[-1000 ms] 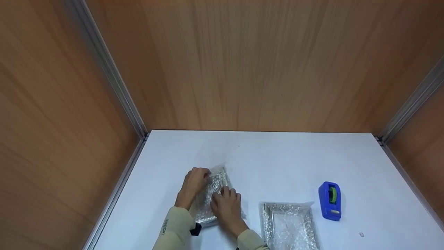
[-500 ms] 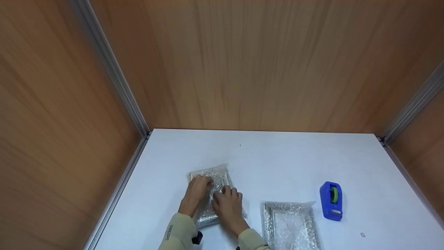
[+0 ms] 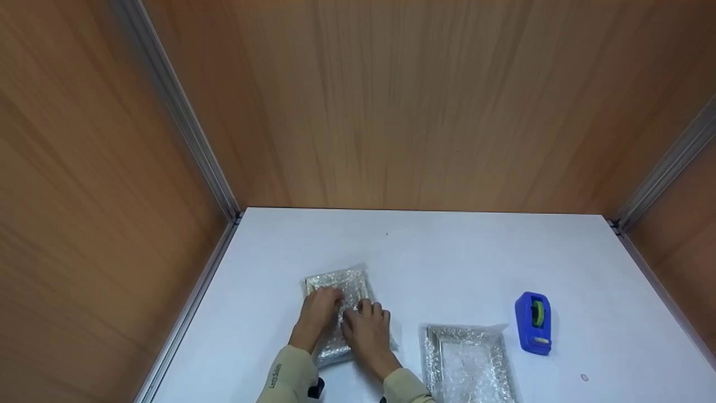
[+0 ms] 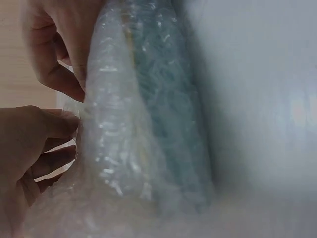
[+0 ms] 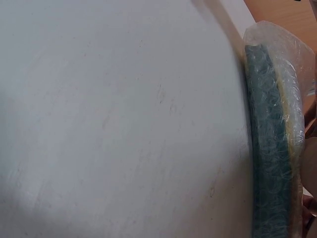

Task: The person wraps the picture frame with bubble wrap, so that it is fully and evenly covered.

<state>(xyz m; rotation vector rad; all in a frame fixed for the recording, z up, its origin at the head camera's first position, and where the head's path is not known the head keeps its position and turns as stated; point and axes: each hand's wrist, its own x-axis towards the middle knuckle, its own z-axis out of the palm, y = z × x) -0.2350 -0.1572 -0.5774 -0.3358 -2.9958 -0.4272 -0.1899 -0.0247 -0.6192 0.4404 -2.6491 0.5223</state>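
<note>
A bubble-wrapped picture frame (image 3: 355,288) lies slightly turned on the white table, under both hands. My left hand (image 3: 319,313) bends over its middle, fingertips pinching the bubble wrap (image 4: 111,124). Close beside it on the right, my right hand (image 3: 367,333) has curled fingers and thumb on the same wrap. In the left wrist view both hands' fingertips meet near a clear edge of the plastic. The right wrist view shows the package's dark green side (image 5: 270,134) through the bubbles; fingers there are mostly cut off.
Another bubble-wrapped frame (image 3: 433,358) lies to the right, cut by the bottom of the view. Farther right stands a blue tape dispenser (image 3: 531,330) with a green roll (image 3: 538,313). Wood panels (image 3: 391,112) enclose the table (image 3: 447,257) at the back and sides.
My left hand has moved from the package's far left edge down and inward toward its middle, uncovering that corner. The right hand has stayed nearly in place.
</note>
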